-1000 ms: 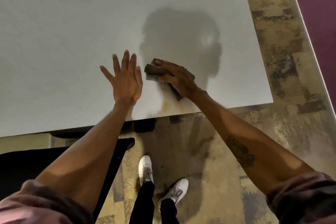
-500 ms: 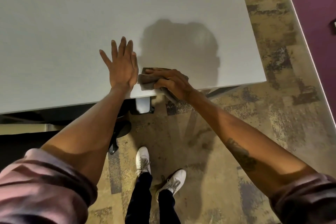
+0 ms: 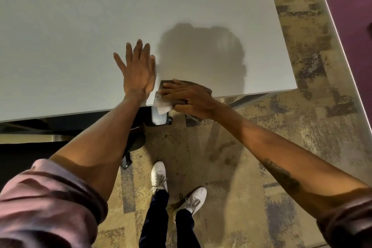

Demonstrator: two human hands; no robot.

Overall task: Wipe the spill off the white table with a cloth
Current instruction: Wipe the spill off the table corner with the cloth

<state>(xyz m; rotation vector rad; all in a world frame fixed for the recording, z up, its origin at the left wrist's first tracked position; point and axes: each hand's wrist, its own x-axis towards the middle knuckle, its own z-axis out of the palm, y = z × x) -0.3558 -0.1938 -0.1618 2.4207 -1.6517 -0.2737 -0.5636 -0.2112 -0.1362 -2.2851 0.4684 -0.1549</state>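
Observation:
The white table [image 3: 80, 26] fills the upper left of the head view. My left hand [image 3: 138, 72] lies flat on it near the front edge, fingers spread, holding nothing. Just to its right, my right hand [image 3: 187, 98] presses a brown-grey cloth [image 3: 164, 104] against the table's front edge. Part of the cloth hangs over the edge. No spill shows on the bare table surface; the area under the cloth and hand is hidden.
Patterned carpet [image 3: 302, 127] lies to the right and below. A purple wall [image 3: 352, 6] runs along the far right. A dark chair base [image 3: 132, 143] and a table fitting [image 3: 159, 118] sit under the front edge. My white shoes [image 3: 159, 175] stand on the carpet.
My right hand has dragged the cloth toward me, from further in on the table to its front edge. The yellowish stain seen earlier is out of sight. My left hand stayed flat.

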